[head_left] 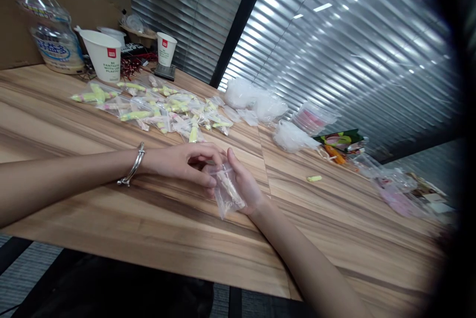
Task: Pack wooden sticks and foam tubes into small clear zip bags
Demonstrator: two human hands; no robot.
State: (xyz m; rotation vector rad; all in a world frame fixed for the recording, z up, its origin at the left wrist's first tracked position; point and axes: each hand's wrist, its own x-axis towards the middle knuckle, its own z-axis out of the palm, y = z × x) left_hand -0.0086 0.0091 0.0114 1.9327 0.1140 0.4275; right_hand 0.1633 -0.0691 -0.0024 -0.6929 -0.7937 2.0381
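Observation:
Over the wooden table, a small see-through zip bag (227, 191) with a pale, thin piece inside hangs between both hands. My left hand (186, 162), a silver bracelet on its wrist, is closed with thumb and fingers at the bag's top edge. From the other side my right hand (247, 184) grips the bag, its thumb raised along the opening and its other fingers mostly hidden behind. Just beyond the hands lies a spread of filled small bags (167, 105) with yellow-green and pinkish pieces in them. What exactly the pieces are, I cannot make out.
Paper cups (102, 58) and a large plastic jar (55, 35) stand at the back left. Bundles of plastic bags (256, 100) lie along the blinds. One yellow-green piece (314, 178) rests alone to the right. Packaging (397, 189) is heaped at the far right.

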